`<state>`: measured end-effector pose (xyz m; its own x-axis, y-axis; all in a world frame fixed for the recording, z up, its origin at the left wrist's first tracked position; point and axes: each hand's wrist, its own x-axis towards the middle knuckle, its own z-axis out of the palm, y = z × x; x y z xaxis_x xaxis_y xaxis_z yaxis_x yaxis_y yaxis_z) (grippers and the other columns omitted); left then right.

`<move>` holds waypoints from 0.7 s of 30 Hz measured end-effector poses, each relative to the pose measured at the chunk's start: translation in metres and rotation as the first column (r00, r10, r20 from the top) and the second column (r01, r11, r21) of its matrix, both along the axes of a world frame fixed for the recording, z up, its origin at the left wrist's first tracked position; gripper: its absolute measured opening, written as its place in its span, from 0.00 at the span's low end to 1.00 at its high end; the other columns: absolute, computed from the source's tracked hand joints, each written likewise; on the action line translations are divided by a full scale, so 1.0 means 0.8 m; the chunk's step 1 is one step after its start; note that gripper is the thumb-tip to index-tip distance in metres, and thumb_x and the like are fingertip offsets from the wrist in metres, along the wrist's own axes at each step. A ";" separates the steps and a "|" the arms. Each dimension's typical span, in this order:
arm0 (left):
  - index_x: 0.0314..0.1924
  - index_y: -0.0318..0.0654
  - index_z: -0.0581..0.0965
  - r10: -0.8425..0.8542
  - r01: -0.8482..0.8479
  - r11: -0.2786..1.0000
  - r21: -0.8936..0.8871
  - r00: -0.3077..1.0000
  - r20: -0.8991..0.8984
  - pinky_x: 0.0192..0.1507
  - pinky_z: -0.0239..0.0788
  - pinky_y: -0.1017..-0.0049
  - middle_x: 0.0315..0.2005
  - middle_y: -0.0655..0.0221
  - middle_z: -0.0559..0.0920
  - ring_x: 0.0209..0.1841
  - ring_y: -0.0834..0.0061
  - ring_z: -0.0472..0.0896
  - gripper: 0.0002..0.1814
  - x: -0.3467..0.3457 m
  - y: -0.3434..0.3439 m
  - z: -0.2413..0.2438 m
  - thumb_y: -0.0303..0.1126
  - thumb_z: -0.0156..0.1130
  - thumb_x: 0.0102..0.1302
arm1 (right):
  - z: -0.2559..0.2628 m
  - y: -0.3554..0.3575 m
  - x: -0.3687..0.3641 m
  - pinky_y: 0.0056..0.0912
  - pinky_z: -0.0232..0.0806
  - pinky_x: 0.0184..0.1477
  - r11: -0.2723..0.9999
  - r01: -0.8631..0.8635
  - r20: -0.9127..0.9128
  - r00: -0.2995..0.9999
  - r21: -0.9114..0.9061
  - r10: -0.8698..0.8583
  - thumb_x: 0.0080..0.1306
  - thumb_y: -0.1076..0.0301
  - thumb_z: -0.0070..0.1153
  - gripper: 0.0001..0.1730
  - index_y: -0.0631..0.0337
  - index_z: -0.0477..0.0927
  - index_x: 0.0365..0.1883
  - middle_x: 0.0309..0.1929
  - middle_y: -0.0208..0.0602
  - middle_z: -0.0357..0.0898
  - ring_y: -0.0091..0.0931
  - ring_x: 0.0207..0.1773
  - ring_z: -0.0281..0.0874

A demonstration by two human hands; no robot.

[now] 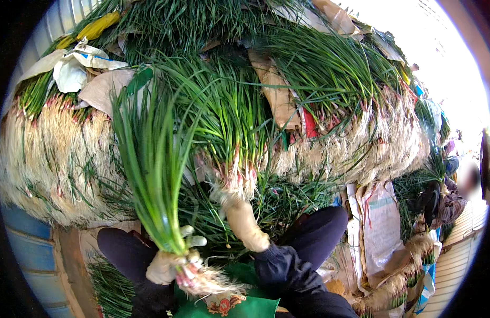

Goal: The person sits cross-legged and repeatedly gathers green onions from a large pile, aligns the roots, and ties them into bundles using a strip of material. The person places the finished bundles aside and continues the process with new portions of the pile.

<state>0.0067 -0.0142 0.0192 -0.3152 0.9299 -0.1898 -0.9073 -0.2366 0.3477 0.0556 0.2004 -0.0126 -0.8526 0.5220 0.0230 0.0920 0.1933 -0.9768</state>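
A bunch of leafy green onions (153, 159) stands upright in my gloved left hand (167, 264), its reddish bulbs and pale roots hanging over a green apron (245, 304). The left fingers are closed around the stems just above the bulbs. My gloved right hand (243, 220) reaches forward to the roots of another bunch (239, 175) lying on the pile in front of me. Blur hides its fingers, so I cannot tell if they grip anything.
Long heaps of green onions with dangling roots (58, 159) run left and right. Brown cardboard (274, 91) and a white sack (70, 71) lie among them. Loose leaves (300, 198) cover the ground between my knees. At the far right is another person (449, 198), near more bunches (388, 298).
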 end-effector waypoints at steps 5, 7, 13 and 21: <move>0.60 0.44 0.64 0.192 -0.162 0.973 0.167 0.964 -0.185 0.39 0.75 0.64 0.43 0.62 0.76 0.38 0.71 0.77 0.36 -0.031 0.006 0.014 0.17 0.59 0.48 | 0.098 0.025 -0.013 0.38 0.70 0.33 0.829 -0.032 0.266 0.953 0.558 -0.142 0.61 0.49 0.54 0.22 0.62 0.80 0.36 0.25 0.50 0.77 0.37 0.29 0.78; 0.55 0.36 0.66 0.156 -0.213 0.971 -0.112 0.912 -0.380 0.37 0.76 0.68 0.32 0.68 0.74 0.36 0.71 0.78 0.29 -0.045 0.041 0.045 0.23 0.60 0.50 | 0.082 0.058 -0.049 0.33 0.70 0.33 0.543 0.325 -0.101 0.910 0.774 -0.401 0.58 0.51 0.57 0.20 0.61 0.80 0.35 0.27 0.46 0.77 0.33 0.32 0.77; 0.51 0.35 0.68 0.120 -0.200 0.963 -0.182 0.920 -0.373 0.39 0.76 0.69 0.40 0.59 0.78 0.38 0.68 0.80 0.25 -0.060 0.104 0.026 0.22 0.61 0.51 | 0.056 0.039 -0.026 0.25 0.65 0.15 0.642 0.218 -0.045 0.961 0.735 -0.275 0.60 0.62 0.56 0.12 0.63 0.80 0.35 0.18 0.37 0.77 0.24 0.13 0.71; 0.54 0.30 0.66 0.113 -0.174 0.961 -0.215 0.957 -0.268 0.50 0.72 0.61 0.46 0.53 0.76 0.47 0.60 0.77 0.27 -0.056 0.075 -0.005 0.20 0.55 0.50 | 0.048 -0.004 0.008 0.33 0.70 0.29 0.910 0.062 -0.032 0.998 0.411 -0.054 0.61 0.68 0.54 0.11 0.63 0.76 0.40 0.30 0.48 0.78 0.37 0.31 0.78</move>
